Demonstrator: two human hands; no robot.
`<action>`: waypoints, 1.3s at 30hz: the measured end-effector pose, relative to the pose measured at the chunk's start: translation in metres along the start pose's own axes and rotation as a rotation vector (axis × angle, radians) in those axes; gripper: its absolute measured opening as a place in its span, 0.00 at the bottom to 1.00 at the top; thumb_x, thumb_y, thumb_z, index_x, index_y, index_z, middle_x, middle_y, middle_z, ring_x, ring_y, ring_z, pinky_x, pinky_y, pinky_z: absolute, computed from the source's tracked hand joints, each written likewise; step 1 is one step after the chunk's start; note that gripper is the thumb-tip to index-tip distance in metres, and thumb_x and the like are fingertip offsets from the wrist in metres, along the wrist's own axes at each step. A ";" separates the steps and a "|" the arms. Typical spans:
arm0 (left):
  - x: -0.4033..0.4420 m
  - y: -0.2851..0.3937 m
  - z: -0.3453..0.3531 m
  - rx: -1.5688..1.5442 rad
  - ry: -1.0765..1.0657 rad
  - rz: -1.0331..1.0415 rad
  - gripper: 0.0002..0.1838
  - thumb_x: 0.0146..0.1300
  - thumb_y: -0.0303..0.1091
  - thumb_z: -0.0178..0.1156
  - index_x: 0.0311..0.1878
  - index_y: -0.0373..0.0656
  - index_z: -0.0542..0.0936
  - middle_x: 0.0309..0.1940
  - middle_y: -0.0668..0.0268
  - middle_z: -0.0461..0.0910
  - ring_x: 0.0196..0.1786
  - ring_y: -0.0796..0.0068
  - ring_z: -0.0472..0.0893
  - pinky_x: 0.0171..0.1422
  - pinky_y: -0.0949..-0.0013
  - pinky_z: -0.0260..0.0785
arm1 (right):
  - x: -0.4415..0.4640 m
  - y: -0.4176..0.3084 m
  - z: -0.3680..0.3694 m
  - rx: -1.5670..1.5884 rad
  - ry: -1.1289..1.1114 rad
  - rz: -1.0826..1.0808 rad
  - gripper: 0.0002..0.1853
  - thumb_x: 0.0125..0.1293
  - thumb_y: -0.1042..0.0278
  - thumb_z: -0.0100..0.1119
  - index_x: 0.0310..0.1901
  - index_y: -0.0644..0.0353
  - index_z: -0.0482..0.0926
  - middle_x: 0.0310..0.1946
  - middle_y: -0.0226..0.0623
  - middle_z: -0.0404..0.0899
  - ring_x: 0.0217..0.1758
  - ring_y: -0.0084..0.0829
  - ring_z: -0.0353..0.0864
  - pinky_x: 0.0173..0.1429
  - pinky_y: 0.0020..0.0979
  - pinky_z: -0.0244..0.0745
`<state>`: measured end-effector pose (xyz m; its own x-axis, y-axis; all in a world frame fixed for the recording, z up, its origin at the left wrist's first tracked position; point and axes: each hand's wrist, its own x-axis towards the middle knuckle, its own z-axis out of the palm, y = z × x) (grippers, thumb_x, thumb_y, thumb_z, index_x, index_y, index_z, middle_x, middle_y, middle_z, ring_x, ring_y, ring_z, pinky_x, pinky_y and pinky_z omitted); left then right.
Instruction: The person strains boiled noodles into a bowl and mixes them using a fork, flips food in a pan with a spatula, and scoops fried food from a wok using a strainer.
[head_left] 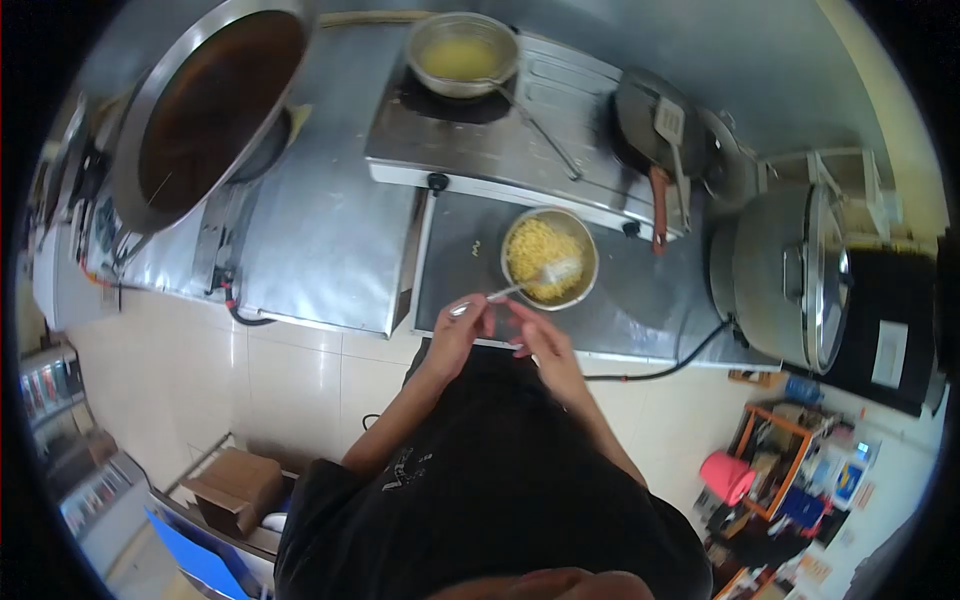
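Far left, I see a wide metal pan (128, 172) holding brown liquid (222, 100). Far right, I log a dark frying pan (638, 105), spatula (670, 122) across it; right, a large pot (770, 285). Near left, a cardboard box (235, 485); near right, a pink item (726, 478).

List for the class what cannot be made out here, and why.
In the head view:
Bottom of the round silver metal bowl: hidden by small yellow food pieces.
Head of the long silver metal utensil: shape blurred.
Whether the bare right hand holds anything: too blurred.
Top of the large silver metal pan, brown inside: cut off by the upper edge.
Pale print on the black shirt: too small and blurred to read.
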<state>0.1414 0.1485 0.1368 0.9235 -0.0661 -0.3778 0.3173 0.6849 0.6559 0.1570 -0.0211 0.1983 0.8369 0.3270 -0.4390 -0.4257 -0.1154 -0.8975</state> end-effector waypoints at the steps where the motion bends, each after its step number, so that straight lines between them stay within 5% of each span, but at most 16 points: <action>1: 0.003 -0.010 0.009 0.027 -0.025 -0.038 0.14 0.74 0.39 0.51 0.46 0.38 0.81 0.27 0.72 0.75 0.32 0.83 0.72 0.39 0.76 0.64 | 0.000 0.004 0.004 0.121 0.036 0.014 0.22 0.78 0.57 0.44 0.64 0.61 0.71 0.46 0.30 0.78 0.42 0.21 0.77 0.49 0.26 0.74; 3: 0.008 -0.028 0.022 0.081 -0.066 -0.102 0.13 0.74 0.39 0.52 0.43 0.40 0.81 0.27 0.73 0.75 0.32 0.84 0.73 0.39 0.76 0.66 | 0.006 0.017 0.002 0.360 0.095 0.029 0.21 0.78 0.57 0.43 0.64 0.61 0.71 0.45 0.29 0.77 0.42 0.21 0.77 0.48 0.27 0.74; 8: 0.020 -0.053 0.017 0.601 -0.211 -0.113 0.11 0.72 0.39 0.55 0.46 0.42 0.80 0.29 0.74 0.76 0.32 0.86 0.74 0.38 0.78 0.68 | 0.017 0.052 -0.032 0.427 0.219 -0.042 0.16 0.79 0.59 0.42 0.46 0.61 0.77 0.30 0.31 0.78 0.29 0.20 0.76 0.38 0.24 0.75; 11: 0.030 -0.060 0.001 0.654 -0.156 -0.074 0.13 0.71 0.40 0.57 0.50 0.42 0.79 0.32 0.74 0.77 0.33 0.85 0.74 0.38 0.79 0.68 | 0.019 0.068 -0.088 0.177 0.318 -0.039 0.14 0.77 0.59 0.45 0.42 0.60 0.77 0.26 0.30 0.76 0.29 0.19 0.76 0.35 0.27 0.74; 13: 0.051 -0.052 -0.021 0.532 0.037 -0.082 0.14 0.71 0.40 0.57 0.53 0.42 0.78 0.34 0.73 0.77 0.34 0.85 0.75 0.39 0.79 0.69 | 0.018 0.064 -0.127 -0.434 0.306 0.002 0.12 0.74 0.61 0.49 0.41 0.59 0.80 0.26 0.37 0.79 0.29 0.29 0.81 0.35 0.33 0.74; 19: 0.098 -0.058 -0.035 0.647 0.223 -0.149 0.17 0.70 0.38 0.56 0.58 0.42 0.73 0.38 0.68 0.79 0.39 0.80 0.79 0.43 0.74 0.72 | 0.036 0.020 -0.161 -0.871 0.363 -0.169 0.10 0.67 0.67 0.54 0.46 0.58 0.83 0.32 0.50 0.82 0.35 0.52 0.81 0.39 0.41 0.76; 21: 0.098 -0.072 -0.029 0.673 0.185 -0.239 0.17 0.70 0.37 0.57 0.58 0.42 0.72 0.39 0.67 0.79 0.40 0.78 0.80 0.43 0.73 0.73 | 0.051 0.016 -0.168 -0.885 0.380 -0.277 0.10 0.66 0.69 0.58 0.46 0.58 0.83 0.32 0.48 0.83 0.34 0.48 0.83 0.39 0.39 0.76; 28: 0.095 -0.113 -0.027 0.531 0.220 -0.006 0.08 0.68 0.29 0.58 0.44 0.40 0.70 0.37 0.63 0.79 0.38 0.74 0.82 0.43 0.71 0.76 | 0.096 0.029 -0.177 -0.536 0.152 -0.357 0.09 0.63 0.71 0.63 0.44 0.58 0.84 0.33 0.40 0.84 0.31 0.34 0.83 0.38 0.31 0.77; 31: 0.088 -0.107 -0.028 0.549 0.215 0.017 0.07 0.68 0.27 0.58 0.43 0.39 0.69 0.35 0.63 0.78 0.36 0.74 0.82 0.42 0.71 0.77 | 0.108 0.022 -0.180 -0.701 0.293 -0.716 0.07 0.66 0.72 0.60 0.43 0.60 0.84 0.33 0.40 0.84 0.31 0.31 0.85 0.38 0.30 0.77; 34: 0.085 -0.106 -0.032 0.572 0.204 0.042 0.07 0.67 0.26 0.58 0.43 0.39 0.69 0.33 0.63 0.77 0.35 0.73 0.82 0.40 0.71 0.78 | 0.102 0.041 -0.179 -0.728 0.429 -0.513 0.06 0.68 0.73 0.57 0.41 0.64 0.82 0.33 0.40 0.84 0.31 0.27 0.85 0.38 0.28 0.78; 39: 0.083 -0.107 -0.030 0.540 0.214 0.034 0.06 0.68 0.25 0.57 0.42 0.38 0.69 0.32 0.63 0.77 0.35 0.74 0.82 0.40 0.71 0.79 | 0.094 0.099 -0.151 -0.156 0.445 -0.311 0.10 0.72 0.69 0.54 0.39 0.67 0.81 0.31 0.34 0.83 0.32 0.22 0.83 0.39 0.26 0.79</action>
<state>0.1778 0.0909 0.0156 0.8888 0.1354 -0.4378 0.4053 0.2135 0.8889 0.2449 -0.1432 0.0617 0.9936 -0.0557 -0.0983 -0.1084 -0.2248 -0.9684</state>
